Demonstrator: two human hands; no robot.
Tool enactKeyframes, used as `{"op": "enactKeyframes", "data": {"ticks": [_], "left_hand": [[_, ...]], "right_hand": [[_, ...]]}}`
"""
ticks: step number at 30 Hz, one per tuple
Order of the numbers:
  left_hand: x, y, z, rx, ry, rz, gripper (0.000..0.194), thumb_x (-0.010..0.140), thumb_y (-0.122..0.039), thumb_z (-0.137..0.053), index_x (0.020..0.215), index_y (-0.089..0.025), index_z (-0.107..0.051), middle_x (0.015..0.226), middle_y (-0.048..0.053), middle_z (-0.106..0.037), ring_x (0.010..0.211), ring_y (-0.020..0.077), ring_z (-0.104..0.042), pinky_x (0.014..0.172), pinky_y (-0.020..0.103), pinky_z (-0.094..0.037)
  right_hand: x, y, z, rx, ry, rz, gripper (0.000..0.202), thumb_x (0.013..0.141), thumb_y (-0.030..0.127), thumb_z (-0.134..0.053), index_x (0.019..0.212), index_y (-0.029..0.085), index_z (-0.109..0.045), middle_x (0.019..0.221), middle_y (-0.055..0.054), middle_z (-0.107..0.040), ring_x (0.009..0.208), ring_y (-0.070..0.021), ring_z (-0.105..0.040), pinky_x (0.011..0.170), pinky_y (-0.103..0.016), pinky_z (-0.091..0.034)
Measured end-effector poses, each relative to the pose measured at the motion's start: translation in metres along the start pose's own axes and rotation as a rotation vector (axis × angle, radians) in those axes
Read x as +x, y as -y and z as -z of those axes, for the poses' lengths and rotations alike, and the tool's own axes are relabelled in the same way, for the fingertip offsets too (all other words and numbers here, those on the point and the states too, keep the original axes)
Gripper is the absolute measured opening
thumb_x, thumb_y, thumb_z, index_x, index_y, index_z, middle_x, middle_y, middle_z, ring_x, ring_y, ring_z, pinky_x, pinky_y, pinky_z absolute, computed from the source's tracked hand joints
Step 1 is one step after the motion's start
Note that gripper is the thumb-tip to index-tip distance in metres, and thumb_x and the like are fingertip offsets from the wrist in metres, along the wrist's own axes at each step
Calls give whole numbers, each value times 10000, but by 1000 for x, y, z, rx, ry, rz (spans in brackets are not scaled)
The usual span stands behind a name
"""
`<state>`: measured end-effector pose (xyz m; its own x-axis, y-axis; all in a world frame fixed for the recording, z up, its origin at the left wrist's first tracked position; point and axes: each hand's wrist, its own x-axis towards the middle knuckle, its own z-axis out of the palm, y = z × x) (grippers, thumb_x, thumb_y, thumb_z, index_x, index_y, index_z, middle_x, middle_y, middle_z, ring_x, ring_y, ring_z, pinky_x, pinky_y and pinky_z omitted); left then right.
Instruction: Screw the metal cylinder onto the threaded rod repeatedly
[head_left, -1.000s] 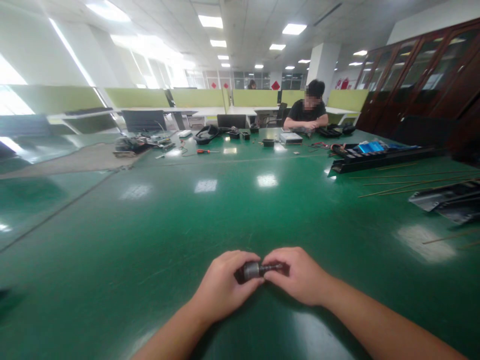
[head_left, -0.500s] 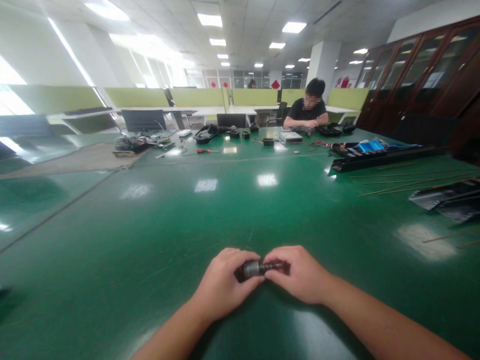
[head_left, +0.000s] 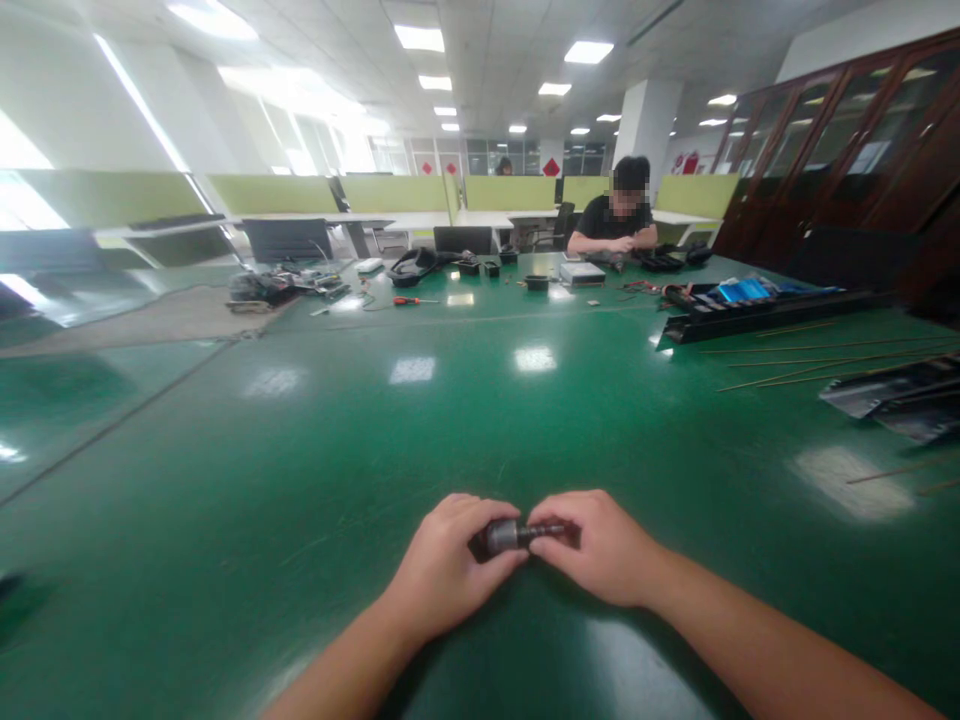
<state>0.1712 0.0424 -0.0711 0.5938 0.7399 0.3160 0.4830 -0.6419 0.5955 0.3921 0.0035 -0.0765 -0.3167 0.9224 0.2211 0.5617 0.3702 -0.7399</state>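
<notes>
Low in the middle of the head view, both hands hold a small motor-like metal part, a grey cylinder (head_left: 502, 536) with a thin ridged shaft (head_left: 534, 533) pointing right. My left hand (head_left: 448, 560) is closed around the cylinder, thumb below and fingers above, hiding its left end. The shaft lies in a pinch between the thumb and fingers of my right hand (head_left: 594, 548), which covers its far tip. The fingertips of the two hands are close together, just above the green tabletop (head_left: 420, 440).
Toward the far side are an orange screwdriver (head_left: 409, 300), a white box (head_left: 582, 273) and a pile of parts (head_left: 281, 285). A co-worker (head_left: 619, 225) sits across the table. At right lie black metal channels (head_left: 772, 318) and thin rods (head_left: 817, 365).
</notes>
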Motion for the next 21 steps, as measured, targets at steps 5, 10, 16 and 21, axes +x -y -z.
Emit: {"op": "enactKeyframes", "data": {"ticks": [5, 10, 16, 21], "left_hand": [[-1, 2, -1, -5, 13, 12, 243, 793, -289, -761, 1028, -282, -698, 961, -5, -731, 895, 211, -656, 830, 353, -491], [0, 4, -2, -5, 34, 35, 260, 779, -280, -776, 1026, -292, -697, 972, -15, -729, 911, 212, -653, 844, 359, -485], [0, 3, -1, -2, 50, 49, 269, 772, -264, -778, 1027, -292, -697, 963, -15, -728, 904, 215, -650, 849, 367, -483], [0, 4, 0, 1, 47, 43, 275, 794, -292, -762, 1058, -300, -686, 992, -13, -725, 930, 219, -650, 859, 371, -486]], "right_hand": [[-1, 0, 0, -12, 9, -10, 111, 851, 224, -683, 946, 219, -740, 792, 13, -708, 689, -140, -599, 633, -233, -398], [-2, -1, -2, -24, 20, -11, 106, 855, 229, -677, 941, 217, -739, 779, 11, -705, 675, -140, -594, 624, -234, -395], [-2, 0, -1, -25, 9, -18, 108, 854, 234, -682, 943, 217, -741, 783, 6, -710, 682, -144, -597, 632, -237, -400], [-2, 1, -1, -19, 16, -23, 108, 862, 228, -673, 947, 219, -739, 781, 11, -710, 672, -138, -595, 622, -235, -394]]}}
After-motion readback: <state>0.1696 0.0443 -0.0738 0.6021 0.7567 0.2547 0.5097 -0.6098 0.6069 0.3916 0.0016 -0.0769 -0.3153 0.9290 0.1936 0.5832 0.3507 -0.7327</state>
